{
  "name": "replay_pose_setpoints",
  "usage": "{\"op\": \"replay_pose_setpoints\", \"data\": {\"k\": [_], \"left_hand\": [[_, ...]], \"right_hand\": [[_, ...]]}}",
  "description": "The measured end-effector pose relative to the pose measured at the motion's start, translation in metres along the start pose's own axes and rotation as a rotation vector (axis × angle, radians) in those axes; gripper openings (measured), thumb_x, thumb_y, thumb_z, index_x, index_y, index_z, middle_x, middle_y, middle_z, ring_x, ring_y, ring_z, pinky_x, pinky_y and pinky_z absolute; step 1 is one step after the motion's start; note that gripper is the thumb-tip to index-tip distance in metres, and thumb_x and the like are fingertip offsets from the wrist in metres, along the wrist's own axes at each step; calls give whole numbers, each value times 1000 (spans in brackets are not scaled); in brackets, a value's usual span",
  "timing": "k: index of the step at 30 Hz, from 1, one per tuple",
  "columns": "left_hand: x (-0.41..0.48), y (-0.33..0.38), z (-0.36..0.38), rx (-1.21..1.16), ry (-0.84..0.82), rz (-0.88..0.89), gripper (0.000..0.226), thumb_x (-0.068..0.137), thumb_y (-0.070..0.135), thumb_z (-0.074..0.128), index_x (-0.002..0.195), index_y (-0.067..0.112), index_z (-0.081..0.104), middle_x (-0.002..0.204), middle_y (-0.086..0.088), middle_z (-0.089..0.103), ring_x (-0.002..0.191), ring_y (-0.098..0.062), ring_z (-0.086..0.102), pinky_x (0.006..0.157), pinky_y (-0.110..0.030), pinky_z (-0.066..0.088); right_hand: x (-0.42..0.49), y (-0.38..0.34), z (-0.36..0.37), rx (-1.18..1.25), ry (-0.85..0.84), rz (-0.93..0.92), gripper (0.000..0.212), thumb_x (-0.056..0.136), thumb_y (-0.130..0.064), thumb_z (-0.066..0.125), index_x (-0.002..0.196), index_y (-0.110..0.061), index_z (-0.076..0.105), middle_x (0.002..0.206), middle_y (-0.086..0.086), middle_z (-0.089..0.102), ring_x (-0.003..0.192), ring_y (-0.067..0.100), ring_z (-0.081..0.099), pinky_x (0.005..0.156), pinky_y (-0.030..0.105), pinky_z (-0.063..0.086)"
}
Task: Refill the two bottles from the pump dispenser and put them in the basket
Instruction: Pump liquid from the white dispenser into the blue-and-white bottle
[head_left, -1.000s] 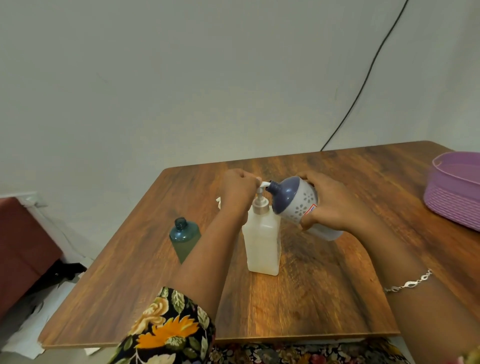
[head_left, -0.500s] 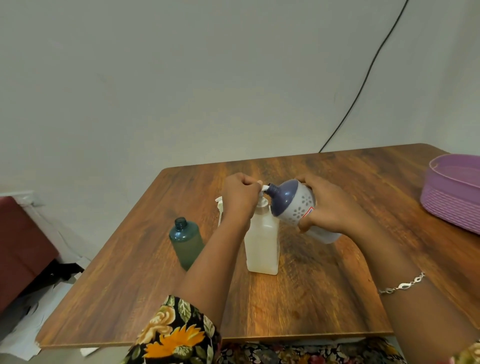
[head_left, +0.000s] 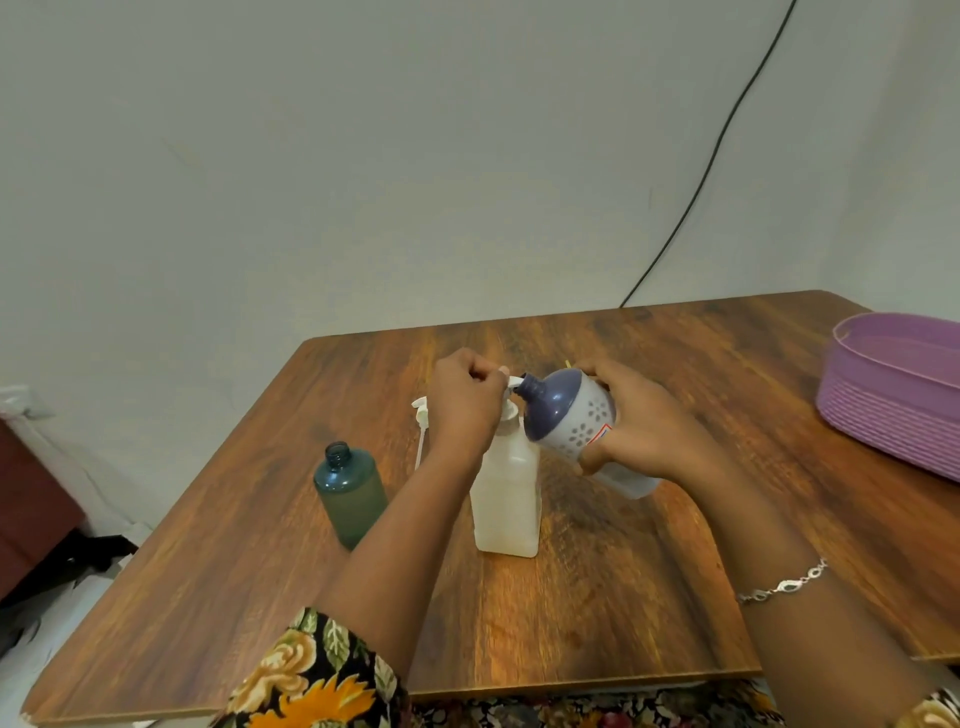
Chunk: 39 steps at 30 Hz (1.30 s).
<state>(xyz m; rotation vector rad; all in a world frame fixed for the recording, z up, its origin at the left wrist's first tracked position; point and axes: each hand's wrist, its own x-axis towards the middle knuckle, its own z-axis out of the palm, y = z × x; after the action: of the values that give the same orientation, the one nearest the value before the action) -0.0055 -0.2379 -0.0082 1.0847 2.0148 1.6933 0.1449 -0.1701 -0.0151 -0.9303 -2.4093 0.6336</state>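
Observation:
A square white pump dispenser stands mid-table. My left hand is curled over its pump head, with the white nozzle poking out to the right. My right hand grips a white bottle with a dark blue top, tilted so its open neck meets the nozzle. A dark teal bottle stands upright and uncapped to the left of my left forearm. The purple basket sits at the table's right edge.
A loose white pump cap with its tube lies behind my left wrist. The wooden table ends at a near edge below my arms. A black cable runs down the wall behind.
My left hand has pushed the pump head down; the metal collar visible a second ago is now hidden. The blue-topped bottle stays at the nozzle.

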Motion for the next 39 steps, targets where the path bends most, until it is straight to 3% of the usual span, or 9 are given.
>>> {"op": "replay_pose_setpoints", "data": {"k": [8, 13, 18, 21, 24, 31, 37, 39], "left_hand": [[5, 9, -7, -62, -52, -87, 13, 87, 3, 58, 74, 5, 60, 74, -4, 58, 76, -19, 55, 77, -37, 50], [7, 5, -11, -37, -145, -92, 17, 88, 4, 57, 72, 9, 59, 73, -4, 57, 67, -12, 50, 60, -24, 40], [7, 4, -7, -31, -103, -118, 21, 87, 0, 57, 68, 10, 57, 72, -5, 57, 70, -17, 54, 69, -33, 51], [9, 13, -10, -40, -120, -136, 23, 86, -1, 56, 65, 9, 56, 67, -5, 54, 62, -14, 46, 56, -26, 40], [10, 13, -10, -3, -96, -110, 23, 87, 2, 56, 66, 11, 56, 69, -4, 54, 62, -13, 45, 57, -25, 40], [5, -6, -5, 22, -58, -58, 22, 88, 7, 58, 68, 14, 53, 73, -2, 55, 73, -14, 54, 73, -33, 48], [8, 6, -10, -9, -51, -93, 20, 87, 3, 56, 68, 11, 57, 70, -1, 55, 61, -13, 47, 57, -30, 43], [9, 4, -8, -6, -29, -88, 23, 87, 3, 56, 66, 11, 55, 69, 0, 56, 65, -14, 50, 61, -32, 47]], "right_hand": [[0, -1, -1, 74, -8, 2, 79, 56, -13, 82, 125, -21, 44, 112, -4, 49, 97, 14, 48, 65, 19, 40], [2, 2, 0, 28, 0, -5, 80, 55, -14, 82, 125, -22, 45, 113, -2, 50, 99, 16, 49, 70, 26, 44], [1, 3, 4, 31, 4, 14, 79, 55, -15, 82, 124, -23, 44, 115, 0, 51, 100, 17, 50, 76, 33, 48], [2, 2, 2, 49, -1, 7, 80, 55, -15, 82, 125, -23, 44, 115, 0, 50, 99, 17, 50, 71, 28, 45], [4, 1, 0, 48, 0, -2, 81, 55, -16, 83, 126, -23, 43, 116, -1, 50, 100, 18, 50, 73, 30, 46], [4, 2, 7, -5, 3, 1, 81, 54, -16, 83, 125, -21, 44, 113, -1, 50, 100, 18, 49, 75, 32, 46], [4, -4, 0, 18, 2, -13, 82, 55, -15, 83, 126, -22, 43, 114, -3, 48, 99, 15, 48, 73, 29, 43], [5, -4, -1, -7, 5, -11, 82, 55, -16, 83, 127, -21, 43, 114, -3, 48, 99, 15, 47, 72, 28, 42]]}}
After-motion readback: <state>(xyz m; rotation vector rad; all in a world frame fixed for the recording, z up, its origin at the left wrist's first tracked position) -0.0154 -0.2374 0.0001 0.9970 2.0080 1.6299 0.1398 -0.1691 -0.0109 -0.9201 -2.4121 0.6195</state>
